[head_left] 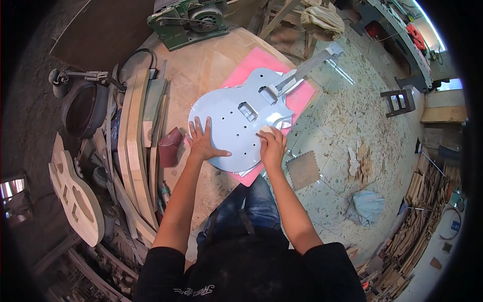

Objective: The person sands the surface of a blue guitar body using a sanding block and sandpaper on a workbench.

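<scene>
A light grey electric guitar body (229, 105) lies face up, its neck (314, 61) pointing to the far right. Two pickup cavities and several small holes are cut in its top. My left hand (201, 145) rests flat on the lower left of the body, fingers spread. At the body's right edge, near the cutaway, my right hand (273, 151) is closed on a small pale pad (266, 129), pressed to the surface; its exact kind is unclear. Beneath the guitar is a pink sheet (245, 64).
The wooden bench (186, 75) carries a curled piece of dark red sandpaper (170, 147) and a green machine (191, 22). Long wood boards (133, 131) and an unpainted guitar body (75, 196) stand at left. Shavings and a bluish bag (367, 206) lie on the tiled floor (322, 211).
</scene>
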`<state>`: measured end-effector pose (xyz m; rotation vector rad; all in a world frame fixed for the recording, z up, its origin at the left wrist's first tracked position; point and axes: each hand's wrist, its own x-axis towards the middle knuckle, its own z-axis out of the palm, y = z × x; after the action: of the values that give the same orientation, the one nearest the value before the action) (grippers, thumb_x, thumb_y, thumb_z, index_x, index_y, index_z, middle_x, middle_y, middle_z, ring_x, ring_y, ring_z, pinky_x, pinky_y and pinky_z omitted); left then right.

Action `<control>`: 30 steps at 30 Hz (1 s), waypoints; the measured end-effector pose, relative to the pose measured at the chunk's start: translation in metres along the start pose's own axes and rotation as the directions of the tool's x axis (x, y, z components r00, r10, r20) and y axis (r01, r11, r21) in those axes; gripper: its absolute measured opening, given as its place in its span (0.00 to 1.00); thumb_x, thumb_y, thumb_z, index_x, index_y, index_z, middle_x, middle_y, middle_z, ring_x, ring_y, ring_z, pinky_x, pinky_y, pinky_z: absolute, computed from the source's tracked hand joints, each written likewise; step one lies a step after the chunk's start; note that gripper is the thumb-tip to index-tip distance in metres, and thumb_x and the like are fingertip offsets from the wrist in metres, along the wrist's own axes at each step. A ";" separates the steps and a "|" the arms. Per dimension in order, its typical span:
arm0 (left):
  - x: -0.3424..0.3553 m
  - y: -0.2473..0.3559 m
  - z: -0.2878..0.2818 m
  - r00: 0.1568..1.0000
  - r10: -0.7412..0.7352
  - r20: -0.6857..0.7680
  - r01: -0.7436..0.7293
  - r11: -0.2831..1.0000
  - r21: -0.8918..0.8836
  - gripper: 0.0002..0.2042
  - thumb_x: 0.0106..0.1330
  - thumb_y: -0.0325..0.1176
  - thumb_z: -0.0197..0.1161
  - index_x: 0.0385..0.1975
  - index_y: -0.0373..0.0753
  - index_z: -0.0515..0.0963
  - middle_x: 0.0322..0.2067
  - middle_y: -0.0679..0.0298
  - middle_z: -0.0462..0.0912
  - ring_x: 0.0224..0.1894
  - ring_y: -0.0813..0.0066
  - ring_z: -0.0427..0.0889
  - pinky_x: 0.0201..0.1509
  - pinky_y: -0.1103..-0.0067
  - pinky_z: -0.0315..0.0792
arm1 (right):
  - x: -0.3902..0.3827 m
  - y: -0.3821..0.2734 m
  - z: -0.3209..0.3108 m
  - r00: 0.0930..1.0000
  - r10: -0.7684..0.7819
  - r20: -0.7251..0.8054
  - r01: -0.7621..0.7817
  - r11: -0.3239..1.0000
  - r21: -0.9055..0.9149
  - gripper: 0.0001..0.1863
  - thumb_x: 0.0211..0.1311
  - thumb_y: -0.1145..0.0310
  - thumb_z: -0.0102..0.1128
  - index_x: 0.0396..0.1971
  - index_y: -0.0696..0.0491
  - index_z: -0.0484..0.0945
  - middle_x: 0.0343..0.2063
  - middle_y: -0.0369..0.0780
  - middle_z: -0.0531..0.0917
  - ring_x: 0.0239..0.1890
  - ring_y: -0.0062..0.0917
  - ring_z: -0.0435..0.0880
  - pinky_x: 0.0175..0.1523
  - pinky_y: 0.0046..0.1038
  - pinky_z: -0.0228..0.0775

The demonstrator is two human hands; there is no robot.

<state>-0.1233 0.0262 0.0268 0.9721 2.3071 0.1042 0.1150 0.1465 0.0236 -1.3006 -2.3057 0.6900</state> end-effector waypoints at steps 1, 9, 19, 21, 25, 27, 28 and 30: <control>0.000 -0.002 0.001 1.000 0.004 -0.010 -0.004 1.000 -0.002 0.87 0.19 0.73 0.85 0.84 0.54 0.33 0.82 0.43 0.22 0.82 0.39 0.17 0.79 0.37 0.25 | 0.000 -0.007 0.000 0.999 0.033 -0.011 -0.033 0.999 -0.011 0.18 0.62 0.73 0.68 0.49 0.36 0.89 0.63 0.36 0.78 0.64 0.43 0.72 0.66 0.54 0.63; -0.003 -0.003 -0.003 1.000 -0.006 -0.010 0.006 1.000 0.005 0.87 0.20 0.73 0.84 0.84 0.53 0.33 0.82 0.41 0.23 0.83 0.39 0.18 0.79 0.36 0.28 | -0.059 0.006 -0.003 0.996 -0.021 0.088 0.019 1.000 0.025 0.17 0.62 0.71 0.68 0.49 0.36 0.89 0.63 0.36 0.78 0.64 0.44 0.72 0.67 0.54 0.62; -0.003 -0.004 0.000 1.000 -0.014 -0.016 0.015 1.000 0.016 0.86 0.20 0.73 0.84 0.84 0.53 0.34 0.82 0.42 0.23 0.83 0.39 0.19 0.79 0.37 0.28 | -0.068 -0.004 -0.002 0.999 0.011 0.036 -0.013 0.999 0.046 0.16 0.63 0.71 0.68 0.49 0.38 0.90 0.64 0.37 0.77 0.65 0.42 0.72 0.67 0.55 0.63; -0.003 -0.002 -0.001 1.000 -0.014 -0.018 0.014 1.000 0.015 0.86 0.20 0.73 0.84 0.84 0.53 0.34 0.82 0.42 0.23 0.83 0.39 0.19 0.79 0.37 0.28 | -0.071 0.003 -0.005 0.997 -0.051 0.052 0.047 0.996 0.073 0.16 0.63 0.71 0.68 0.49 0.39 0.90 0.64 0.37 0.78 0.64 0.43 0.72 0.68 0.55 0.62; -0.003 0.001 -0.003 1.000 -0.008 -0.014 0.009 1.000 0.014 0.86 0.19 0.73 0.84 0.84 0.53 0.35 0.82 0.42 0.23 0.83 0.40 0.19 0.80 0.37 0.29 | -0.010 -0.002 -0.003 0.997 -0.023 0.073 0.018 0.997 0.069 0.16 0.62 0.72 0.68 0.48 0.39 0.90 0.63 0.38 0.78 0.64 0.45 0.72 0.69 0.53 0.62; -0.003 0.002 -0.001 1.000 0.003 -0.028 -0.003 1.000 -0.001 0.86 0.19 0.73 0.84 0.84 0.53 0.35 0.82 0.42 0.24 0.83 0.40 0.20 0.80 0.37 0.28 | 0.004 -0.012 -0.005 0.996 0.079 0.053 -0.082 0.994 0.072 0.16 0.62 0.73 0.68 0.47 0.39 0.91 0.64 0.38 0.78 0.64 0.46 0.71 0.69 0.53 0.61; -0.003 0.001 0.000 1.000 0.000 -0.024 0.000 1.000 0.001 0.86 0.19 0.72 0.84 0.84 0.53 0.35 0.82 0.43 0.23 0.83 0.40 0.19 0.80 0.37 0.28 | -0.004 -0.010 -0.002 0.996 0.075 0.051 -0.079 0.994 0.074 0.16 0.62 0.73 0.68 0.47 0.39 0.91 0.64 0.38 0.78 0.64 0.46 0.71 0.69 0.53 0.61; -0.002 0.000 -0.001 1.000 -0.004 -0.026 0.004 1.000 0.001 0.86 0.19 0.72 0.85 0.84 0.53 0.35 0.82 0.43 0.23 0.83 0.40 0.19 0.80 0.37 0.28 | -0.040 -0.008 -0.003 0.998 0.034 0.045 -0.038 0.996 0.085 0.16 0.62 0.73 0.68 0.47 0.39 0.91 0.64 0.38 0.77 0.65 0.45 0.71 0.69 0.52 0.61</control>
<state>-0.1232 0.0247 0.0286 0.9719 2.3332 0.1142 0.1311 0.1087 0.0263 -1.3029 -2.2658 0.8278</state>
